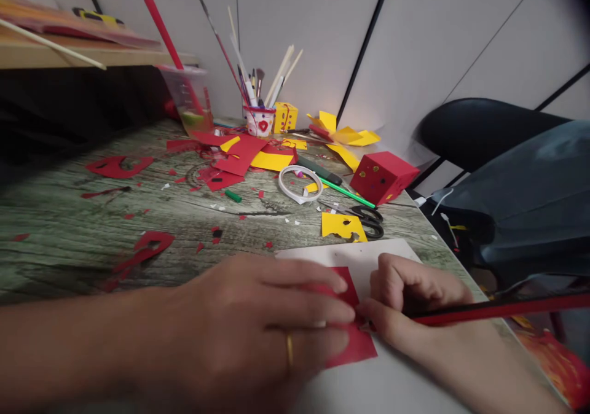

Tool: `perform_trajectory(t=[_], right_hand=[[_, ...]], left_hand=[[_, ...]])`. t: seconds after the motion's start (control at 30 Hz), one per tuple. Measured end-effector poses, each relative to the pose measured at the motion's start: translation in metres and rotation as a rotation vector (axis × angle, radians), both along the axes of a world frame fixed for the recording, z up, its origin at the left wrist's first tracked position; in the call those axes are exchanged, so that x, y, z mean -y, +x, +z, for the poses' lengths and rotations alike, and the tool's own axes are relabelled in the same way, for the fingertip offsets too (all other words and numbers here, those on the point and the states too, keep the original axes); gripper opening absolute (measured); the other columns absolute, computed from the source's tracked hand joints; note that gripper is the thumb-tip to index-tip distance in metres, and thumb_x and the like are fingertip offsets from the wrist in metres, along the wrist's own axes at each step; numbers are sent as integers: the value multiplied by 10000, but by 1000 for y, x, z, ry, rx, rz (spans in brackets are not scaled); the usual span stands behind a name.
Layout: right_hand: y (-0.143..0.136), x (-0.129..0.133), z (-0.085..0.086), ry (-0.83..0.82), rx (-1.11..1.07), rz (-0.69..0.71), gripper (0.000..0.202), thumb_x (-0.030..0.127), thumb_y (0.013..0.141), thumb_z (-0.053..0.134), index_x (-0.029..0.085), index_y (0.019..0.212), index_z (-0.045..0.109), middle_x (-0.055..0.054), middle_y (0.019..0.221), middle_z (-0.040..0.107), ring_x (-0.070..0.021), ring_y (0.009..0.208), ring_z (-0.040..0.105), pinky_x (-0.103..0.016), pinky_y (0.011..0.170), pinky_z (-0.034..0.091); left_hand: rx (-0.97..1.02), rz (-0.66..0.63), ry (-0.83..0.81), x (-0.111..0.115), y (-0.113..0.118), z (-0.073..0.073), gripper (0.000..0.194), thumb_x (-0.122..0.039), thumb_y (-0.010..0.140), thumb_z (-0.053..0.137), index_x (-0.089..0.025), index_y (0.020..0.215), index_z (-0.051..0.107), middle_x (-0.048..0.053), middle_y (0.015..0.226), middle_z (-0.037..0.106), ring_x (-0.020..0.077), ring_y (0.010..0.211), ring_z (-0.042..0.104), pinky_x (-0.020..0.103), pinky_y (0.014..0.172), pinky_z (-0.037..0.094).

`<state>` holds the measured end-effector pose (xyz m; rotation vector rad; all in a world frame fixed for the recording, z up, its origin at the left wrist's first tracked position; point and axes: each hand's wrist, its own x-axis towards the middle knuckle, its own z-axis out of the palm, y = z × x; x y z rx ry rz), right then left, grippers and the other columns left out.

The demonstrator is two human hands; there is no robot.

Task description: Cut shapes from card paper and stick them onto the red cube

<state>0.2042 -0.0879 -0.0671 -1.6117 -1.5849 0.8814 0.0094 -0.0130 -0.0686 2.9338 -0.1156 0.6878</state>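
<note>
My left hand (271,316) lies with fingers stretched over a red paper piece (357,347), covering its left part. A gold ring is on one finger. In my right hand (415,303) is a red and black pencil (502,309), closed between the fingers and slanting off to the right. Its tip is at the right part of the red paper, close to my left fingertips. Beneath the paper is a white sheet or board (341,389). Just beyond it lie a yellow paper piece (336,225) with a dark-edged hole and black-handled scissors (371,217).
A tape roll (300,199), green stick (348,193) and red paper cube (383,177) lie beyond. Red and yellow scraps (242,156) litter the table. Farther back stand a brush cup (259,121) and clear plastic cup (188,97). A dark chair (479,125) is at right.
</note>
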Motion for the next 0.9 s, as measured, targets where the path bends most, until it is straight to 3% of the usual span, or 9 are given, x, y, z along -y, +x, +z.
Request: perform_trajectory(t=[0.13, 0.23, 0.33, 0.43, 0.63, 0.9], right_hand=[[1, 1, 2, 2, -42, -19, 306, 140, 690, 534, 206, 504, 300, 74, 476, 346, -78, 443, 277, -196, 385, 218], [3, 2, 4, 53, -82, -49, 304, 258, 755, 515, 205, 517, 332, 65, 483, 373, -85, 451, 298, -191, 392, 245], [4, 2, 4, 74, -107, -52, 273, 244, 740, 527, 212, 548, 335, 72, 494, 363, -80, 436, 284, -180, 366, 233], [4, 0, 2, 58, -58, 4, 252, 148, 695, 533, 213, 555, 334, 76, 501, 364, -72, 426, 290, -173, 352, 226], [5, -5, 2, 87, 138, 66, 258, 100, 695, 502, 205, 531, 333, 69, 513, 390, -76, 464, 329, -172, 380, 266], [3, -8, 5, 128, 253, 92, 287, 189, 737, 523, 200, 509, 348, 69, 473, 376, -70, 428, 329, -170, 346, 256]], left_hand=[[-233, 29, -43, -3, 3, 5, 277, -241, 824, 428, -131, 1051, 541, 67, 1150, 533, 203, 1141, 385, 353, 996, 283], [-202, 78, -44, 4, 4, 0, 247, -262, 833, 420, -150, 1011, 551, 75, 1075, 559, 228, 1042, 448, 392, 918, 361], [-183, 226, -19, 16, 7, -6, 241, -316, 783, 502, -156, 948, 571, 77, 901, 579, 245, 890, 495, 370, 719, 472], [-244, 320, -30, 25, 10, -7, 306, -350, 702, 600, -170, 947, 569, 55, 858, 549, 229, 821, 491, 311, 583, 488], [-384, 304, -81, 24, 10, -4, 349, -342, 736, 562, -197, 1050, 522, 55, 969, 527, 222, 894, 476, 346, 670, 502], [-320, 308, -64, 24, 8, -12, 285, -310, 761, 508, -212, 1028, 523, 53, 968, 559, 210, 870, 521, 345, 664, 514]])
